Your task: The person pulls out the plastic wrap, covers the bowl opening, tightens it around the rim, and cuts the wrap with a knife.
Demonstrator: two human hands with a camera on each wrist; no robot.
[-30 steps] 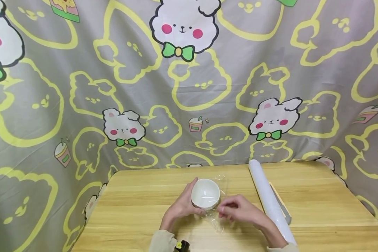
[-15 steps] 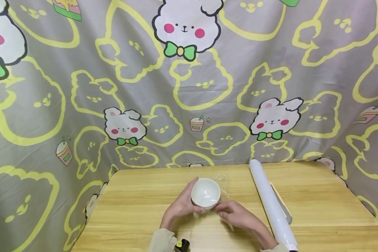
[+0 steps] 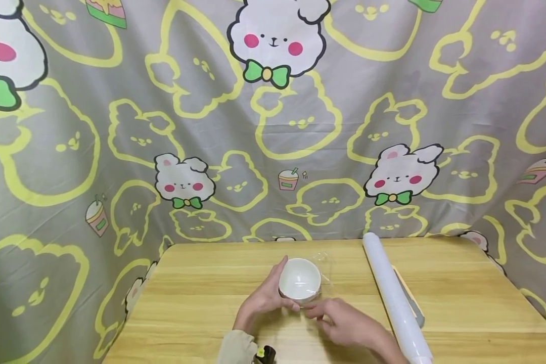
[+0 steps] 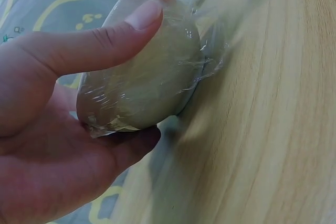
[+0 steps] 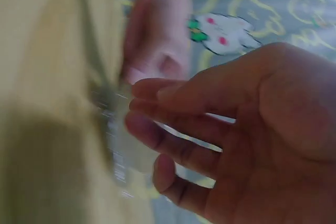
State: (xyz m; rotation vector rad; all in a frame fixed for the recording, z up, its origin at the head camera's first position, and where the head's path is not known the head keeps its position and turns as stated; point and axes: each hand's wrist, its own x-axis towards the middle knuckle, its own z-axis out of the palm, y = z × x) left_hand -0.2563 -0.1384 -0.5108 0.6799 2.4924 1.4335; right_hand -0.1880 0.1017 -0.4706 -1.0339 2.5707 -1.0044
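Note:
A small white bowl [image 3: 300, 279] is tilted with its mouth toward the head camera, clear plastic wrap [image 4: 212, 45] clinging round it. My left hand [image 3: 267, 293] grips the bowl from the left; in the left wrist view its thumb lies along the wrapped outside and fingers support the far edge. At the bowl's lower right, my right hand [image 3: 343, 318] reaches in with its fingertips at the wrap. The right wrist view is blurred, but there the right hand's fingers [image 5: 181, 150] are loosely bent, the thumb resting by the index finger. A loose flap of wrap stands out right of the bowl.
A long white roll [image 3: 396, 298], apparently plastic wrap, lies along the right of the wooden table [image 3: 200, 283]. Beside it is a flat grey object with a yellowish edge [image 3: 409, 298]. A patterned curtain [image 3: 236, 126] hangs behind the table's back edge.
My right hand has moved left and in under the bowl's lower right rim. The wrap that hung below the bowl now shows less. My left hand keeps its grip.

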